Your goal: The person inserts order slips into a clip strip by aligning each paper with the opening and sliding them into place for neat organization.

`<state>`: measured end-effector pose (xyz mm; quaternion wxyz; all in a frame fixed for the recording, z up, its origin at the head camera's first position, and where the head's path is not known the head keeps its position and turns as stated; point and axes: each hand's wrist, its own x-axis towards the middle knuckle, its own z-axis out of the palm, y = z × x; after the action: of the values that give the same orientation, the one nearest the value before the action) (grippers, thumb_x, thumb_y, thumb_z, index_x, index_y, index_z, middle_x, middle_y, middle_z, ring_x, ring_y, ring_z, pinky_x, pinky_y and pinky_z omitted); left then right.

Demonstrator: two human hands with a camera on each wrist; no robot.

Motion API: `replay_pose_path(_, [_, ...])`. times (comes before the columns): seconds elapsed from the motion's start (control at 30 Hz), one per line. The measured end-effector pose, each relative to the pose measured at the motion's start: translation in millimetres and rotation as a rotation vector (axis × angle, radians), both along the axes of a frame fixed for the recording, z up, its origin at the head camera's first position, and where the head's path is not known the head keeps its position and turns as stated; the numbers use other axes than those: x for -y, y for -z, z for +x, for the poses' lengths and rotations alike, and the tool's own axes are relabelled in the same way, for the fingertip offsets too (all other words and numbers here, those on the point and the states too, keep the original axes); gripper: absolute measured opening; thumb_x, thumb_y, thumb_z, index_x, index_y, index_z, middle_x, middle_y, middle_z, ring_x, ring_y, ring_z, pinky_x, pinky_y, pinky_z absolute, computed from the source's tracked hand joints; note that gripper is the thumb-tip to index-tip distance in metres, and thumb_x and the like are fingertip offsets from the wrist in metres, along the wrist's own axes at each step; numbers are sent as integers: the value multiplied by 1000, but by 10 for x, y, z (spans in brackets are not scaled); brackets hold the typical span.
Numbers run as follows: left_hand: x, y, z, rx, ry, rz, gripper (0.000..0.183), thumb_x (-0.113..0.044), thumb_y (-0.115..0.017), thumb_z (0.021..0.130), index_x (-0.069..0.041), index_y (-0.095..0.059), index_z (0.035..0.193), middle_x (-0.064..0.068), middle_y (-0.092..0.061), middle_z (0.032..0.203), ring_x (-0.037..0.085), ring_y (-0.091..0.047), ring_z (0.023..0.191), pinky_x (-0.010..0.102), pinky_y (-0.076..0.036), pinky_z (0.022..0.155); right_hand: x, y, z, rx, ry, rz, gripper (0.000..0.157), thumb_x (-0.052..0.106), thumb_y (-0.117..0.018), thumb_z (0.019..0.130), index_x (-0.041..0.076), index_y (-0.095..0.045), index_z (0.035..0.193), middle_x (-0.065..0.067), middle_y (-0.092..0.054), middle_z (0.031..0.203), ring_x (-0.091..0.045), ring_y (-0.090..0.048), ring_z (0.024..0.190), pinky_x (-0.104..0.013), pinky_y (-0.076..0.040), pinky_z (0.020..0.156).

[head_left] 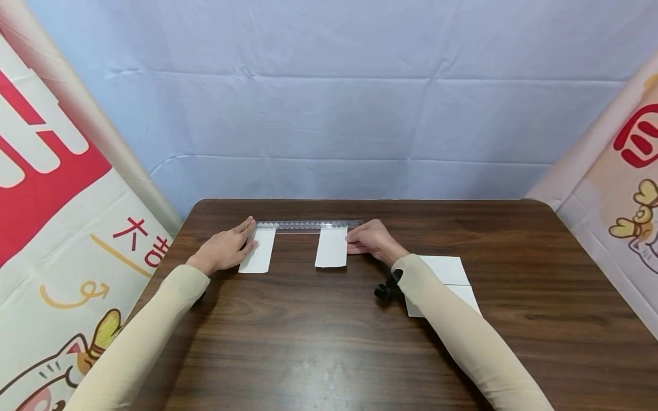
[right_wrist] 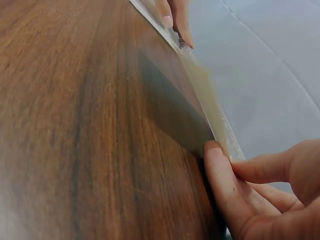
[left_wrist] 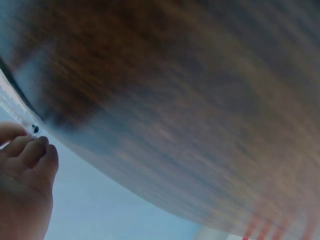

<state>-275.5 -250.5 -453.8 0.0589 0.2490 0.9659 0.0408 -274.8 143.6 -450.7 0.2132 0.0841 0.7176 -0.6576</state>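
Observation:
A clear plastic ruler (head_left: 298,226) lies across the far part of the brown table, its left end under the fingers of my left hand (head_left: 224,250). That hand's thumb touches a white paper strip (head_left: 259,254), whose top edge meets the ruler. A second white strip (head_left: 331,248) lies farther right, its top also at the ruler. My right hand (head_left: 374,240) pinches the right edge of this second strip, close below the ruler's right end. In the right wrist view, thumb and fingers (right_wrist: 220,170) are at the strip's edge beside the ruler.
Two white sheets (head_left: 443,269) lie side by side on the table (head_left: 308,331), partly under my right forearm. A black strap mount (head_left: 389,287) sits at the right wrist. A pale blue cloth (head_left: 329,114) hangs behind the table, with printed banners at both sides.

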Motion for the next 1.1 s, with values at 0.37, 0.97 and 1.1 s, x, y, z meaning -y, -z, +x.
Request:
replay_pose_path(0.37, [-12, -16, 8, 14, -5, 5, 67, -38, -43, 114, 0, -26, 166, 23, -19, 175, 29, -76, 83, 33, -44, 57, 62, -17, 1, -4, -14, -25, 32, -5, -64, 100, -17, -64, 131, -11, -73, 84, -14, -76, 68, -32, -67, 79])
replay_pose_path(0.97, [5, -5, 25, -3, 3, 3, 67, -38, -42, 114, 2, -27, 165, 23, -21, 174, 41, -72, 115, 43, -56, 71, 176, 12, -27, 13, 6, -23, 30, -7, -64, 99, -17, -66, 127, -15, -72, 90, -15, -76, 67, -30, -67, 74])
replay_pose_path(1.1, [1, -8, 23, 8, -6, 5, 67, -38, -43, 114, 0, -26, 166, 22, -20, 175, 37, -76, 101, 36, -49, 62, 199, -16, -16, 10, 1, -17, 30, -6, -64, 100, -16, -66, 128, -15, -72, 90, -15, -76, 67, -31, -67, 76])
